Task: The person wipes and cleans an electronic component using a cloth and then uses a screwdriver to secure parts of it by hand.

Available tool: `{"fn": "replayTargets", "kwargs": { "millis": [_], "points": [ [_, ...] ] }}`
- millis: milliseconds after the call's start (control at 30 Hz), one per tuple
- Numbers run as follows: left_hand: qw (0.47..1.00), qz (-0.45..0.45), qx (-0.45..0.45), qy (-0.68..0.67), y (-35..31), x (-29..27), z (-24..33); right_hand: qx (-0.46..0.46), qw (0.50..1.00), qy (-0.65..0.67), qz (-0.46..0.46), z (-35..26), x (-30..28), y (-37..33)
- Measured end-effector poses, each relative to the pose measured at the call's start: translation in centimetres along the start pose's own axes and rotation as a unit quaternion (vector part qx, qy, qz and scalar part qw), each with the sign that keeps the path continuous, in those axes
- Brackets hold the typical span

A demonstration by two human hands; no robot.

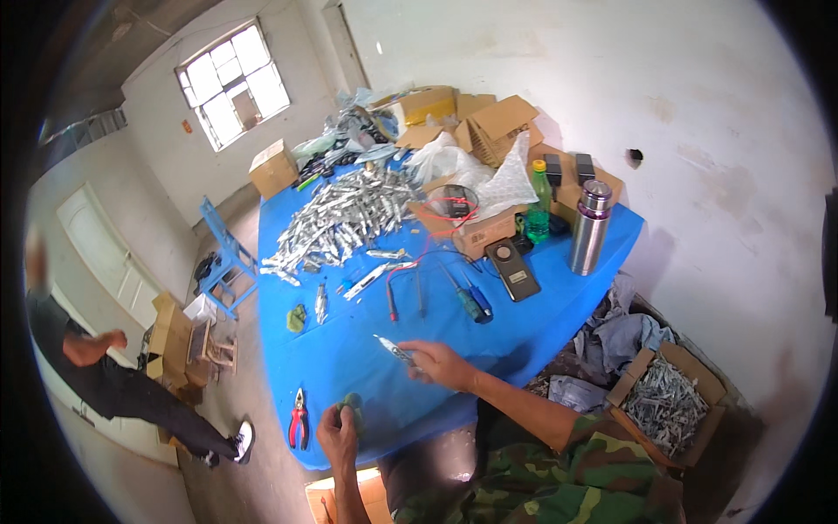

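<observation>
My right hand (439, 365) grips a silver pen-shaped piece (390, 348) with a thin pointed tip, held above the blue-covered table (367, 332). My left hand (337, 431), near the front edge, has its fingers closed on a crumpled green cloth (352, 407). Red-handled pliers (299, 419) lie to the left of that hand. A second green wad (297, 318) rests farther up, beside a single silver piece (321, 303). Beyond them spreads a big heap of similar silver pieces (349, 214).
Screwdrivers (473, 301), a dark handheld device (512, 269), a steel flask (592, 227), a green bottle (539, 205) and a meter with red leads (456, 203) stand or lie at right. A carton of silver pieces (665, 406) is below right. Another person (105, 367) stands at left.
</observation>
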State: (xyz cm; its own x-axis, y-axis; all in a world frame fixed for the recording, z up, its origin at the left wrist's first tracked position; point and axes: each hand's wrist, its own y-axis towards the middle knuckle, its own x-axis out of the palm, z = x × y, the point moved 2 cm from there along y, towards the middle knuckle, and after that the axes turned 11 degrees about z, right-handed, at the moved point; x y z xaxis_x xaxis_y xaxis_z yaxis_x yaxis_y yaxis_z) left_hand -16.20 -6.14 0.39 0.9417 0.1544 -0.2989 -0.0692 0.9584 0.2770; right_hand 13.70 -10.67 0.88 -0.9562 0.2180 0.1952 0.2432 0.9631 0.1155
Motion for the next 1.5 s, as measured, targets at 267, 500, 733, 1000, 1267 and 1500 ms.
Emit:
{"fn": "replayTargets", "kwargs": {
  "millis": [267,500,733,1000,1267,1500],
  "points": [
    [1.000,0.014,-0.017,0.008,0.7,-0.1,0.2,-0.085,0.970,-0.215,0.067,4.5,-0.6,0.3],
    [0.997,0.016,0.040,0.066,2.9,0.2,1.9,-0.111,0.962,-0.220,0.117,4.5,-0.2,-0.3],
    [0.992,0.017,0.093,0.087,7.4,1.4,2.1,-0.178,0.946,-0.223,0.153,4.3,-0.6,-0.3],
    [0.996,0.032,0.029,0.081,6.5,2.2,-0.2,-0.171,0.948,-0.221,0.151,2.7,-0.5,-0.4],
    [0.980,-0.006,0.169,0.101,1.0,8.2,6.8,-0.199,0.940,-0.231,0.152,2.5,-0.4,-0.6],
    [0.953,-0.054,0.236,0.182,-0.3,12.9,5.2,-0.242,0.921,-0.281,0.117,3.4,-0.3,-0.3]
  ]
}}
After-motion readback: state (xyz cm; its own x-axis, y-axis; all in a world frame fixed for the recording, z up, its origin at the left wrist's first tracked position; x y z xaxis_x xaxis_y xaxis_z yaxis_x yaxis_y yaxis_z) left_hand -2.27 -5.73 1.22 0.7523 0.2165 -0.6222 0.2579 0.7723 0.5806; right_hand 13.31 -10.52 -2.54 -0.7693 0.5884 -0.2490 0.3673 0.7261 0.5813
